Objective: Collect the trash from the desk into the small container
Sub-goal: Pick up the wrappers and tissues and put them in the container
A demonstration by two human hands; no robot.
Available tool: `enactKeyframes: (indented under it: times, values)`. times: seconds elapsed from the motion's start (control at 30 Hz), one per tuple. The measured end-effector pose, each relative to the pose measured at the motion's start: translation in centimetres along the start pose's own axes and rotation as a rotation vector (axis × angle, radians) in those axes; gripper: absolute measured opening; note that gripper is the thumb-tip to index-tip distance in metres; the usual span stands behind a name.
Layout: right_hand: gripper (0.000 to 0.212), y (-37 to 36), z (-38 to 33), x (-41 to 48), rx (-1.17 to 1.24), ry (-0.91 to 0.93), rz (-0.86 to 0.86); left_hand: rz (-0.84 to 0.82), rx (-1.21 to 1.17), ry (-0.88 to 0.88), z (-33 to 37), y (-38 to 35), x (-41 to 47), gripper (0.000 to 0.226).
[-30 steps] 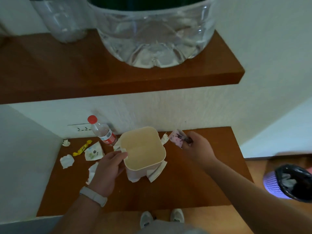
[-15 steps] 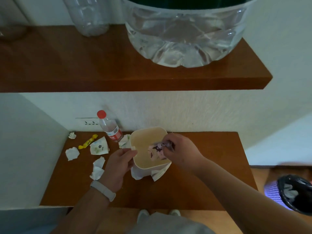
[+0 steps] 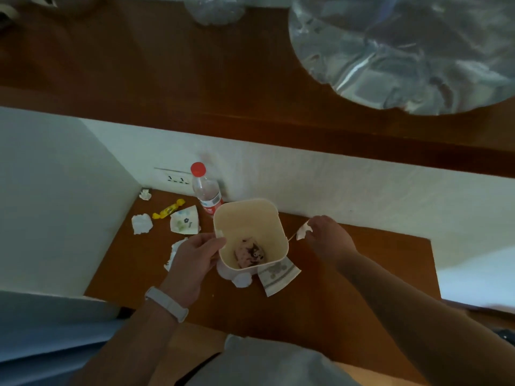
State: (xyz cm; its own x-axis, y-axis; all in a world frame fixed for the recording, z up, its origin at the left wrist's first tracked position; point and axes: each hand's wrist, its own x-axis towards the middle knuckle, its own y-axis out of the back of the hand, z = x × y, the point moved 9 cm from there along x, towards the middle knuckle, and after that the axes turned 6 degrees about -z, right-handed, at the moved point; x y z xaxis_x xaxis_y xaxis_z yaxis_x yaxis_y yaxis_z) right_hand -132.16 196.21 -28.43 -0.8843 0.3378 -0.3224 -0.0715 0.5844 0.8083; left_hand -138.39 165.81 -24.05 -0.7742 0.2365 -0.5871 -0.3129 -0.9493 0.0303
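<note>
Fingers (image 3: 312, 228) of our right hand (image 3: 330, 239) now pinch a white scrap (image 3: 301, 232) beside the bin (image 3: 274, 218); the pink wrapper (image 3: 249, 253) held a moment ago lies inside. Left hand (image 3: 195, 260) grips the rim. One piece in, several papers left on the desk (image 3: 348, 296).

Our left hand (image 3: 195, 259) is extended forward with the palm turned inward. Its fingers (image 3: 214, 242) curl in a loose grip, the thumb uppermost. A pale band (image 3: 167, 303) circles the left wrist. Our right arm (image 3: 404, 307) reaches in diagonally from the lower right, bare to the wrist. Our right hand (image 3: 328, 236) faces palm down, with the fingertips (image 3: 309, 225) pinched together at the far left edge.
</note>
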Motion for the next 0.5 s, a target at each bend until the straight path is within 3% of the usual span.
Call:
enactKeyframes:
  times: [0.23, 0.5]
  values:
    - [0.059, -4.6, 1.9, 4.0, -0.253, 0.06, -0.137, 0.063, 0.045, -0.036, 0.2, 1.1, -0.1, 0.007]
    - [0.045, -6.9, 2.4, 4.6, -0.294, 0.069, -0.22, 0.115, 0.004, -0.038, -0.1, 1.7, -0.6, 0.007]
